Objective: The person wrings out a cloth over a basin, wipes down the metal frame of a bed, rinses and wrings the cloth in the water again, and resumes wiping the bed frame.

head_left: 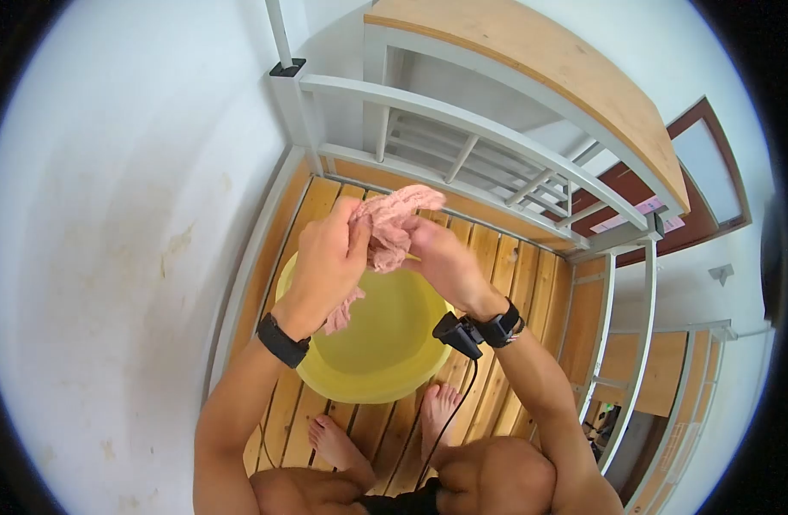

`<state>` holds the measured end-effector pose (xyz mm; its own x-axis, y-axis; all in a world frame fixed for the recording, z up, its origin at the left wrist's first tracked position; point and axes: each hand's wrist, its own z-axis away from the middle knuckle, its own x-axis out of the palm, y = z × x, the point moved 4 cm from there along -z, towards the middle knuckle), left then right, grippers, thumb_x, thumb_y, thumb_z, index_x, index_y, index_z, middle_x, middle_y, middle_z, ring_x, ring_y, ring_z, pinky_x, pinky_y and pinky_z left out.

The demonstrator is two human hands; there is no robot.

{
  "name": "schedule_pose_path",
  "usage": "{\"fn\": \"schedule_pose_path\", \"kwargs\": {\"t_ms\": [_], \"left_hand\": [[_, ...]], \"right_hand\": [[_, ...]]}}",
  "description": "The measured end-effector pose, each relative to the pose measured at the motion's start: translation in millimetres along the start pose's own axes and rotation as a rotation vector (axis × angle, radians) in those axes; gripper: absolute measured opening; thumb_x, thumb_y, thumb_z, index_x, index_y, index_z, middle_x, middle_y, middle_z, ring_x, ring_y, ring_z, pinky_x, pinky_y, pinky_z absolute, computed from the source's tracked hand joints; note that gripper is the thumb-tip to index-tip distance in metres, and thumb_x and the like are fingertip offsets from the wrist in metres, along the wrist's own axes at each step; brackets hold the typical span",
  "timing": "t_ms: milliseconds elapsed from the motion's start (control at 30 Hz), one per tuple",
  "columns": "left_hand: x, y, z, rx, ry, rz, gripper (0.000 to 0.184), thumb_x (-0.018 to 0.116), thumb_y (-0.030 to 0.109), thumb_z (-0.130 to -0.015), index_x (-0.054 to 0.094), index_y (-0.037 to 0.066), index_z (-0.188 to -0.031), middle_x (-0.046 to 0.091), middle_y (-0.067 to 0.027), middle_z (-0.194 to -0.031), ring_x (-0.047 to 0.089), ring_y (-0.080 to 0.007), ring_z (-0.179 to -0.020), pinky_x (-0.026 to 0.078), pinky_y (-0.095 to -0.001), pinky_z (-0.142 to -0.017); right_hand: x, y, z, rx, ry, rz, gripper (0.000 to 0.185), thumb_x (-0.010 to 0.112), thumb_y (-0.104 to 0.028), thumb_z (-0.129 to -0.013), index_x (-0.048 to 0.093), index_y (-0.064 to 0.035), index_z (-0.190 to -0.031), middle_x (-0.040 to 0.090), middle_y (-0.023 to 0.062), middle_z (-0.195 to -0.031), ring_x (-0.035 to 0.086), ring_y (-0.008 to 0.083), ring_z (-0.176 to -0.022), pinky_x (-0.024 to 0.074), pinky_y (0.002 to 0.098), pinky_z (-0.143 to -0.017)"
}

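Both hands' grips, left hand [327,262] and right hand [449,264], are clutching the bunched pink cloth [389,225] between them. Its upper end is pointing far right; its loose tail is hanging beside the left hand, above the yellow basin [359,390].

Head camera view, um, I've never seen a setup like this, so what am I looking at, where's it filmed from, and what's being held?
There's no robot here. One camera, worn on a person's head, looks forward and down, so the bare arms reach away from you. The left hand and right hand hold a crumpled pink cloth above a yellow basin. The basin stands on wooden slats, with two bare feet just in front of it. Both wrists wear black bands; a small black device with a cable sits by the right one. Beyond is a pale metal frame.
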<state>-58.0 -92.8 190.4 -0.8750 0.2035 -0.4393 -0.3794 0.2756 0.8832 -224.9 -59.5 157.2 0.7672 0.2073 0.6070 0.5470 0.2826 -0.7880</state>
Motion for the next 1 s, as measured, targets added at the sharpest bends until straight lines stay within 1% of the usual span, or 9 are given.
{"fn": "schedule_pose_path", "kwargs": {"t_ms": [67, 133, 267, 333, 467, 733, 833, 900, 1000], "left_hand": [[4.5, -3.0, 2.0, -0.016, -0.041, -0.079, 0.014, 0.056, 0.011, -0.098, 0.059, -0.003, -0.101, 0.065, -0.0209, -0.085, 0.064, -0.0362, -0.075, 0.049, -0.0426, -0.069], [11.4, -7.0, 4.1, 0.168, -0.085, -0.211, 0.017, 0.052, 0.014, -0.101, 0.058, -0.001, -0.104, 0.064, -0.0169, -0.089, 0.061, -0.0311, -0.076, 0.049, -0.0326, -0.074], [4.8, -36.0, -2.6, 0.288, 0.207, -0.438, 0.02, 0.05, 0.015, -0.102, 0.056, -0.003, -0.102, 0.06, -0.0184, -0.086, 0.059, -0.0306, -0.073, 0.046, -0.0407, -0.071], [11.0, -62.8, -7.6, -0.258, -0.039, 0.283, 0.024, 0.05, 0.02, -0.103, 0.056, -0.003, -0.104, 0.057, -0.0153, -0.082, 0.059, -0.0211, -0.07, 0.047, -0.0391, -0.066], [5.9, -39.1, 0.0, -0.344, 0.094, 0.388, 0.027, 0.052, 0.023, -0.104, 0.057, -0.003, -0.106, 0.055, -0.012, -0.077, 0.058, -0.0135, -0.067, 0.046, -0.0374, -0.061], [-18.5, -4.8, -7.0, 0.13, -0.04, -0.157, 0.02, 0.064, 0.018, -0.095, 0.059, 0.001, -0.105, 0.064, -0.0164, -0.086, 0.063, -0.0254, -0.077, 0.049, -0.0344, -0.071], [-28.8, 17.9, -8.5, 0.188, 0.008, -0.409, 0.023, 0.066, 0.02, -0.092, 0.06, 0.002, -0.106, 0.065, -0.0188, -0.084, 0.063, -0.0319, -0.077, 0.049, -0.0357, -0.07], [-40.6, 7.7, -26.8, 0.16, -0.02, -0.474, 0.024, 0.066, 0.022, -0.093, 0.061, 0.003, -0.106, 0.065, -0.0193, -0.083, 0.063, -0.0313, -0.076, 0.049, -0.036, -0.07], [-39.2, -7.7, -17.1, 0.103, -0.047, -0.391, 0.023, 0.065, 0.024, -0.096, 0.062, 0.002, -0.105, 0.066, -0.0162, -0.082, 0.064, -0.0257, -0.075, 0.05, -0.0344, -0.07]], "right_hand": [[2.0, 8.4, -0.6, -0.127, 0.022, 0.438, 0.03, 0.069, -0.015, -0.096, 0.058, -0.0035, -0.121, 0.064, 0.001, -0.113, 0.06, 0.0078, -0.105, 0.0501, 0.0275, -0.091], [-15.7, 16.0, -2.8, -0.174, 0.092, 0.378, 0.028, 0.066, -0.014, -0.098, 0.057, -0.0039, -0.122, 0.064, 0.0006, -0.112, 0.059, 0.0069, -0.104, 0.0498, 0.0259, -0.09], [-26.9, 13.1, -3.4, -0.336, 0.171, 0.317, 0.021, 0.058, -0.011, -0.102, 0.057, -0.004, -0.122, 0.064, -0.0007, -0.109, 0.06, 0.0057, -0.099, 0.0502, 0.0229, -0.085], [-37.0, 10.6, -3.2, -0.284, 0.185, 0.361, 0.021, 0.057, -0.01, -0.102, 0.058, -0.0035, -0.122, 0.065, -0.0007, -0.108, 0.06, 0.0059, -0.099, 0.0504, 0.0227, -0.084], [-48.8, 11.3, -3.4, -0.039, 0.086, 0.382, 0.029, 0.058, -0.004, -0.099, 0.058, -0.0013, -0.127, 0.066, 0.0011, -0.111, 0.06, 0.0063, -0.101, 0.0505, 0.0232, -0.086], [-39.5, 3.2, 3.7, 0.169, 0.253, -0.291, 0.03, 0.066, -0.011, -0.095, 0.063, 0.0073, -0.119, 0.069, 0.002, -0.1, 0.063, 0.008, -0.091, 0.0512, 0.0256, -0.079], [-33.1, 13.0, -1.8, 0.126, -0.051, 0.486, 0.031, 0.068, -0.019, -0.096, 0.067, 0.0059, -0.113, 0.068, -0.0005, -0.092, 0.06, 0.0086, -0.084, 0.0497, 0.0255, -0.077], [-32.1, -21.0, 3.5, -0.257, 0.222, 0.801, 0.037, 0.068, -0.028, -0.097, 0.067, 0.0042, -0.115, 0.068, -0.0022, -0.089, 0.057, 0.0075, -0.083, 0.049, 0.0251, -0.077], [-32.2, -21.6, 2.7, 0.008, 0.156, 0.985, 0.035, 0.064, -0.029, -0.099, 0.067, 0.0027, -0.115, 0.069, 0.0019, -0.092, 0.06, 0.0106, -0.089, 0.0501, 0.0263, -0.081]]}}
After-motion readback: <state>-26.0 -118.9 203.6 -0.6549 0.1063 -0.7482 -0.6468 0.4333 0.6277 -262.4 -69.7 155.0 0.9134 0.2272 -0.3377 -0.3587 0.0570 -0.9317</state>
